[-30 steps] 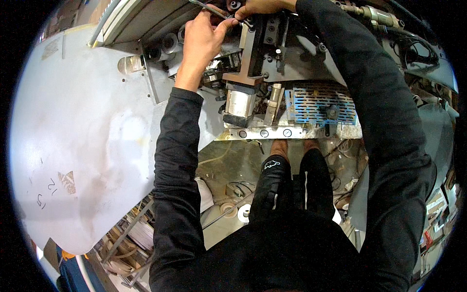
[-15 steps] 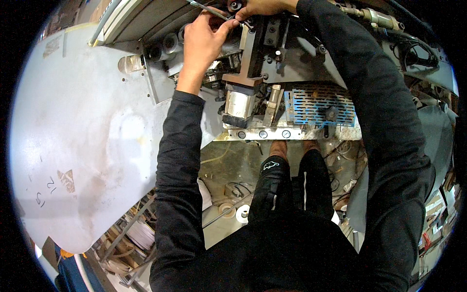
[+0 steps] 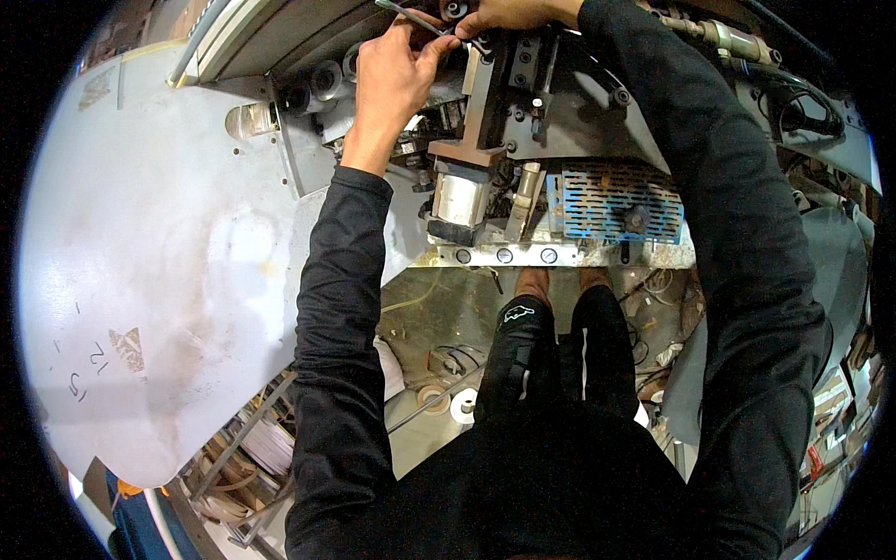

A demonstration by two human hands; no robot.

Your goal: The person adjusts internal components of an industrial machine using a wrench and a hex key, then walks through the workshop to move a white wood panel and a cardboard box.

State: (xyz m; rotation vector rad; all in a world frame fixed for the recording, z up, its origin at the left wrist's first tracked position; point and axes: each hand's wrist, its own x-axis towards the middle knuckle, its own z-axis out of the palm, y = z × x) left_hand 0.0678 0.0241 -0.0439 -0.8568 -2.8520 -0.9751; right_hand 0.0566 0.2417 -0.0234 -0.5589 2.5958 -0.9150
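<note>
At the top edge, my left hand is closed, with thumb and fingers pinching a slim grey metal rod that slants down toward the machine. Its kind cannot be made out. My right hand reaches in from the right, partly cut off by the picture's edge. Its fingers are bent together against the tip of my left thumb, and whatever they grip is hidden. Both hands are over the upper end of a brown metal bracket, which rises from a silver pneumatic cylinder.
A wide grey metal table spreads to the left. Right of the cylinder sits a blue slotted guard, above a white panel with round gauges. White rollers stand by my left wrist. Coiled material lies on the floor.
The rod has shifted slightly right and down at its free end along with my left hand. Both hands stay together at the same spot on the machine.
</note>
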